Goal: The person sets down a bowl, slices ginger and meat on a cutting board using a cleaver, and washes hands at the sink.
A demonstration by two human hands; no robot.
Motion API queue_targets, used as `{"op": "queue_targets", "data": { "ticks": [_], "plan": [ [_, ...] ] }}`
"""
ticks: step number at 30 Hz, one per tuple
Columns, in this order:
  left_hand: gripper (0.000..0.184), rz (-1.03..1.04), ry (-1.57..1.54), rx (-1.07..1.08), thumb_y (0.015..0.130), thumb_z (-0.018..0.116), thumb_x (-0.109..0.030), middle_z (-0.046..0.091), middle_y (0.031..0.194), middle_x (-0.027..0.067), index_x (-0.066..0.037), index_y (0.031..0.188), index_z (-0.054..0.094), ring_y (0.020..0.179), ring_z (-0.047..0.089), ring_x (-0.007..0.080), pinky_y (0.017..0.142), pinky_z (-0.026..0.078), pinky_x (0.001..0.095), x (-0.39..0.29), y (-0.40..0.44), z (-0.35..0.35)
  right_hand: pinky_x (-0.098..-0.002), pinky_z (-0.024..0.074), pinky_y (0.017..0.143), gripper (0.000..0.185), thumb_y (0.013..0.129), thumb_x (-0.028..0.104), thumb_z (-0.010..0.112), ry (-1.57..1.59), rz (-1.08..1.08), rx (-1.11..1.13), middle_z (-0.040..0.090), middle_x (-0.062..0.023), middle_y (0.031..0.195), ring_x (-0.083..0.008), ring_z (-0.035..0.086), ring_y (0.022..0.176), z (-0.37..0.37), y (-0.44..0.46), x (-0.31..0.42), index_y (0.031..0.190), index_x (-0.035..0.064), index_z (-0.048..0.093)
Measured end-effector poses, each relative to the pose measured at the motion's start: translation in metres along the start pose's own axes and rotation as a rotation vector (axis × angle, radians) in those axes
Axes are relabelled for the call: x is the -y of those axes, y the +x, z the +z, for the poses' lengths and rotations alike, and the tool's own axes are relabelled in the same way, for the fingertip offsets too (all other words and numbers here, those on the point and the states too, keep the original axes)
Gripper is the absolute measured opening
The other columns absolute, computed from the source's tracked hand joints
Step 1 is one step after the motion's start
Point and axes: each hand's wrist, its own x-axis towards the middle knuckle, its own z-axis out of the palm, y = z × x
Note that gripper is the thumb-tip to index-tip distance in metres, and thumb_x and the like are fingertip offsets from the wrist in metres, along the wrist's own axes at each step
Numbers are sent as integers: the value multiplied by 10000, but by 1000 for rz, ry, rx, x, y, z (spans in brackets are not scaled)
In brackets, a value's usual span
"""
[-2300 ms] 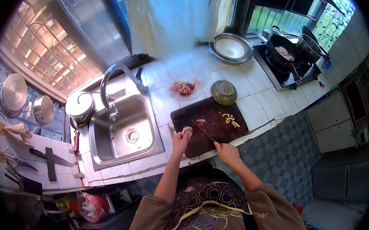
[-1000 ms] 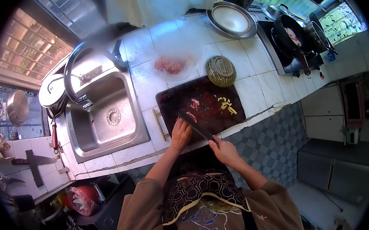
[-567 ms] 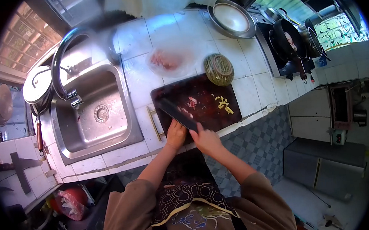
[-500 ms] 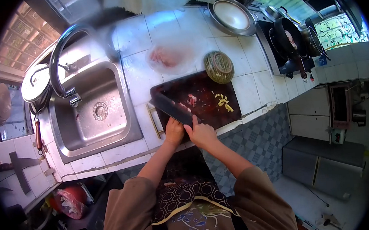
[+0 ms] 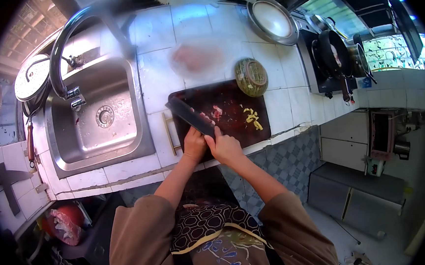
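Raw pink meat (image 5: 205, 117) shows as a narrow strip along the far right side of a broad, dark-bladed knife (image 5: 190, 117), over a dark reddish-brown rectangular cutting board (image 5: 232, 133). How much more of it lies under the steel cannot be told. The blade's long axis runs diagonally, from the handle end at the near right to the tip at the far left, by the board's left edge.

The right grip (image 5: 224, 147) is closed around the knife's handle end, with a finger reaching along the blade. The left grip (image 5: 194, 143) is on the near left side of the blade, its fingers close to the steel; whether they pinch meat there is hidden, so how far they are open cannot be told. Seen from both hands, the strip lies on the far side of the blade. The right is nearer to its handle end, and the two hands are just beside each other.

A small separate scrap of pink meat (image 5: 217, 112) lies just right of the strip, and chopped yellow pieces (image 5: 252, 119) lie farther right. An upturned green patterned bowl (image 5: 251, 77) overlaps the board's far right corner. Beyond the board, a hazy clear plastic bag with pinkish contents (image 5: 195, 58) rests on the white-tiled tabletop (image 5: 158, 89).
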Motion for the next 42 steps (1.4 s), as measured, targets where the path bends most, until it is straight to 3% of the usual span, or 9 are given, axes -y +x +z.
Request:
{"op": "queue_targets", "data": {
  "ticks": [6,14,17,21,23,27,32,37,42],
  "plan": [
    [367,88,78,42,687,612,-74,611,1166,100,-95,1045,687,1144,554,283,966,469,344,3,-1,2,-542,499,682,611,931,487,388,-63,147,182,652,-251,784,-436,639,734,-10,-51,-45,1235,-43,412],
    [342,12,111,-41,707,609,-38,616,1141,91,-70,1040,678,1132,560,290,917,494,327,0,4,4,-535,501,663,592,931,505,378,-19,-67,-21,648,-257,768,-441,636,715,-5,5,-13,1192,-22,444],
    [353,39,71,20,701,611,-38,608,1164,106,-73,1046,674,1132,561,299,907,499,334,6,-3,8,-538,499,664,558,933,509,369,-37,105,61,645,-253,760,-447,632,718,1,-39,-45,1123,-7,466],
    [328,125,133,-29,666,655,-72,642,1071,92,-67,993,690,1031,615,292,846,526,328,4,8,1,-539,499,670,531,930,500,390,0,40,34,640,-251,751,-447,631,730,-5,-29,-40,1085,-1,478],
    [378,5,92,12,689,621,-32,594,1192,145,-30,1066,653,1140,558,318,905,501,339,4,2,5,-532,501,682,516,932,478,407,25,-62,-15,640,-255,763,-446,631,741,-9,8,-12,1073,-13,480],
    [359,-1,32,-59,688,625,-37,594,1194,148,-22,1045,660,1153,551,320,917,495,338,-4,9,2,-545,485,698,518,944,476,368,57,-47,-14,637,-267,778,-458,618,754,-11,19,2,1129,11,502],
    [267,77,63,-35,649,669,-33,626,1001,83,-41,916,678,996,595,258,829,511,318,-9,15,-9,-531,482,736,606,949,492,342,-4,119,132,643,-276,836,-458,619,820,-13,-34,-63,1213,-32,494],
    [246,113,69,-67,642,676,-23,615,965,89,-18,887,654,969,590,265,831,510,341,-6,14,-5,-526,455,772,536,966,465,313,339,85,24,629,-281,882,-468,587,889,-30,-24,-71,1098,46,619],
    [254,89,108,-170,646,675,-17,608,979,107,-23,897,641,963,589,285,819,510,358,-9,12,-6,-526,475,753,600,954,481,338,153,11,44,646,-266,812,-448,619,825,-28,-45,-54,1203,-17,563]
  ]
}}
